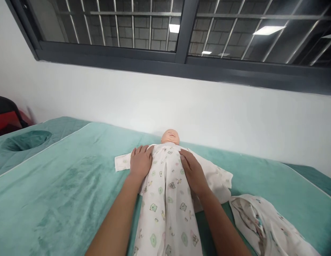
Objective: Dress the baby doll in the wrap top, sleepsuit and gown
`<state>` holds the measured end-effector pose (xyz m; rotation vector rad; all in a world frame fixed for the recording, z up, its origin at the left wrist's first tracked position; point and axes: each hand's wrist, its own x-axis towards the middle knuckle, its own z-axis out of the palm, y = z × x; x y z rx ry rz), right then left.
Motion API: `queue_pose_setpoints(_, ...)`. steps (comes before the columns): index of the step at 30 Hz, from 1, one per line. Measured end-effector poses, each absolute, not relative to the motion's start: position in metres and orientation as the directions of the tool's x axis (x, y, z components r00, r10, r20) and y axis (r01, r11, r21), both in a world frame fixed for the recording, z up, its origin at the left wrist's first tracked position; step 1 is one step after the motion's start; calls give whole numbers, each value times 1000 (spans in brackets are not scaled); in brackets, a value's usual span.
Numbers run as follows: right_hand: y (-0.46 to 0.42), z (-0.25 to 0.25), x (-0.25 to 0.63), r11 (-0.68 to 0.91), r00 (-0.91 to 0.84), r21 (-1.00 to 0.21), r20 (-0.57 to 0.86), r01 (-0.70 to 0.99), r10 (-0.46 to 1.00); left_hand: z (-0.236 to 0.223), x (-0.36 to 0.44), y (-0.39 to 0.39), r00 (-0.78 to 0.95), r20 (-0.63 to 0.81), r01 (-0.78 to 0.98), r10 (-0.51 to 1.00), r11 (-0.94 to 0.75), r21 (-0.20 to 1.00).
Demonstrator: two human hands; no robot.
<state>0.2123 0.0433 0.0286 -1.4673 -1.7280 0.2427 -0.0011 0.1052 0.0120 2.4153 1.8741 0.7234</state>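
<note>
A baby doll (170,136) lies on its back, its head toward the wall. It wears a white printed top (215,174) with both sleeves spread out sideways. White printed baby pants (169,193) stretch over the doll's front and down toward me, hiding most of its body. My left hand (141,160) rests flat at the pants' upper left edge, over the top near the left sleeve, fingers extended. On the other side my right hand (192,170) lies along the pants' upper right edge with its fingers stretched; its fingertips touch the cloth.
A green plush cover (74,185) lies under everything, with a round hole (26,140) at the far left. A crumpled white printed garment (269,224) is at the lower right. Behind stand a white wall (114,96) and a barred window (154,57). A red and black object (6,115) shows at left.
</note>
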Motion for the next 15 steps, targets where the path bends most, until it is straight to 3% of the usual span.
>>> queue_pose_setpoints(4,47,20,225,236,72,-696,382,678,921,15,-3,109,151,365,936,919,-252,247)
queue_pose_setpoints(11,62,-1,257,87,105,-440,395,894,913,18,-19,111,82,309,964,948,-154,217)
queue_pose_setpoints(15,59,6,255,5,216,-502,381,865,899,17,-19,111,69,299,964,952,-141,224)
